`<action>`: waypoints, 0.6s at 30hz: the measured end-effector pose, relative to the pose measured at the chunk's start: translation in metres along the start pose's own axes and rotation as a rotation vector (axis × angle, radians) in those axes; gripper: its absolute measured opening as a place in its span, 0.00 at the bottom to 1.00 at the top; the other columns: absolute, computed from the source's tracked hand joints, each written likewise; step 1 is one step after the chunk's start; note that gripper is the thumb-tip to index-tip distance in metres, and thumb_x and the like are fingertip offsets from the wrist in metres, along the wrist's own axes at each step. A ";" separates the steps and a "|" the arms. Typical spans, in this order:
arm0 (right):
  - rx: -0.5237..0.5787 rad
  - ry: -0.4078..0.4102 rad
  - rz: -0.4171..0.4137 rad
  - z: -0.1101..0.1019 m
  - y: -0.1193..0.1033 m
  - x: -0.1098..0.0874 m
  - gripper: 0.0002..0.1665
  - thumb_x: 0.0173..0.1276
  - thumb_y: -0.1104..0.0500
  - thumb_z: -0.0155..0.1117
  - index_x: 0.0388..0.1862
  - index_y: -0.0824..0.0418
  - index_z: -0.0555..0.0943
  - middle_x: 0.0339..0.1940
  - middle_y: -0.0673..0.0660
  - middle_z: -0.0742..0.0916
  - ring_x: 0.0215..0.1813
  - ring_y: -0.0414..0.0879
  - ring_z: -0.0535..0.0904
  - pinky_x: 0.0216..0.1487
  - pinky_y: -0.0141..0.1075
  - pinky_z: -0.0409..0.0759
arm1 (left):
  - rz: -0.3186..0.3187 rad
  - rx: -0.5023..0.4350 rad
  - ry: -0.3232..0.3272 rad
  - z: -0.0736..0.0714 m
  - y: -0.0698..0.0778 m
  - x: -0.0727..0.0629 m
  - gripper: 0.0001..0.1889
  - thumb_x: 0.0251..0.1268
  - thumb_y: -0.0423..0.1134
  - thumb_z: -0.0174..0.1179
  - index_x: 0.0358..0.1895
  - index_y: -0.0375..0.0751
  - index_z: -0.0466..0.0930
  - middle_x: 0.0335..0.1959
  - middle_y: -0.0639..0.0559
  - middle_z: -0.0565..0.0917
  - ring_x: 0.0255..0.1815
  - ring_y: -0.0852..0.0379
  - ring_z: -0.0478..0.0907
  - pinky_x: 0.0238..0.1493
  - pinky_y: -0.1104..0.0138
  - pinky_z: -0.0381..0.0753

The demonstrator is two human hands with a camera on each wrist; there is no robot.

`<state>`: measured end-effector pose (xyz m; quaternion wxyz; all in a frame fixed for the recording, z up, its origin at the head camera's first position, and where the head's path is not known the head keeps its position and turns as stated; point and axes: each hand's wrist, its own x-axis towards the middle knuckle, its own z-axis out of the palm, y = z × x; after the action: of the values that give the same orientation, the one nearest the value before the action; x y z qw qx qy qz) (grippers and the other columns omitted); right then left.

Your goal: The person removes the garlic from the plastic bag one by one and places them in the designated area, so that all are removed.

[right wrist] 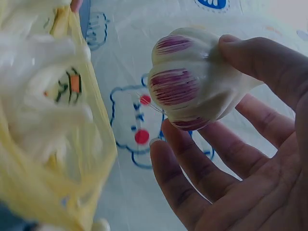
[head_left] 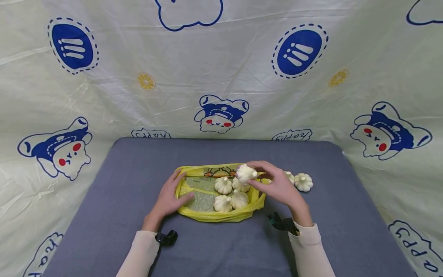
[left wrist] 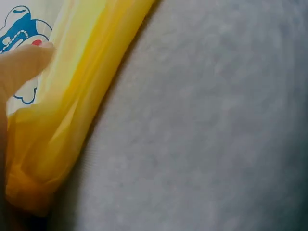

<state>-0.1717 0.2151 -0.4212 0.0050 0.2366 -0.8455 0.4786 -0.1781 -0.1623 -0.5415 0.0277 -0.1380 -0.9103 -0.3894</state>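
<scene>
Right hand (head_left: 277, 186) has a white garlic bulb (head_left: 246, 174) pinched between thumb and fingertips, remaining fingers loosely splayed; in the head view the bulb sits over the back right part of a yellow plastic bag (head_left: 221, 217). Right wrist view: bulb apart from the bag's plastic, purple streaks facing camera. Left hand (head_left: 169, 196) at the bag's left end, thumb and index finger spread well apart, touching the plastic, no bulb in it. Bag lies with its mouth wide, four garlic bulbs (head_left: 223, 204) grouped in its right half, left half showing bare plastic; black-and-orange print along the back inside. More loose bulbs (head_left: 304, 182) to the right of the right hand, one partly hidden by it. All on a grey-blue table (head_left: 225, 250); cartoon-print cloth (head_left: 242, 69) behind. Black wristbands (head_left: 167, 238), pale sleeves (head_left: 138, 250).
</scene>
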 end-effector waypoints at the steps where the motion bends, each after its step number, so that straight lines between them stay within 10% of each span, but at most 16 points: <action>1: -0.006 0.014 -0.003 -0.003 0.002 -0.002 0.27 0.70 0.58 0.72 0.67 0.51 0.79 0.65 0.54 0.83 0.62 0.49 0.80 0.59 0.51 0.83 | -0.001 0.019 0.005 0.001 0.000 0.000 0.44 0.61 0.57 0.67 0.79 0.44 0.64 0.83 0.42 0.57 0.82 0.34 0.55 0.76 0.35 0.57; 18: -0.064 0.264 0.068 -0.055 0.040 -0.038 0.28 0.70 0.64 0.71 0.68 0.58 0.79 0.62 0.49 0.83 0.55 0.32 0.78 0.52 0.23 0.79 | -0.043 0.035 -0.047 0.000 -0.001 -0.005 0.49 0.59 0.60 0.69 0.82 0.51 0.59 0.86 0.47 0.49 0.83 0.32 0.48 0.77 0.32 0.48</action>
<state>-0.1662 0.2914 -0.4323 0.1076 0.1426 -0.8598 0.4783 -0.1731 -0.1637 -0.5428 0.0002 -0.1270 -0.9201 -0.3705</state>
